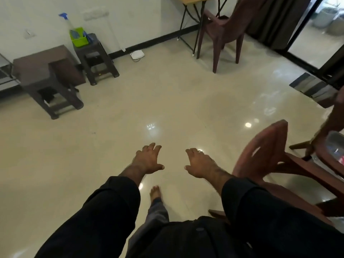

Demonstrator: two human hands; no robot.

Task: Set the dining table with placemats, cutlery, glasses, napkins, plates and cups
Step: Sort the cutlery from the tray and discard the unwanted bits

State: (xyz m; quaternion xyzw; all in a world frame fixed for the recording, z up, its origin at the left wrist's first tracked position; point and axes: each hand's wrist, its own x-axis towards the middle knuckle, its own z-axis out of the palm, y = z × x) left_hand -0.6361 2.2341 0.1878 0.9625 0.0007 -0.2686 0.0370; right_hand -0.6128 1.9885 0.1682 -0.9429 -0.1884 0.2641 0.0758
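We hold our left hand and right hand out over the bare floor, both spread with fingers apart and holding nothing. None of the placemats, cutlery or plates shows here. The bench lies to our right at the frame edge, just past the near brown chair, so our right hand is the nearer one and the coming move, we judge, is a turn rightward. Another person's hand rests there. We can read no brand, label or writing anywhere
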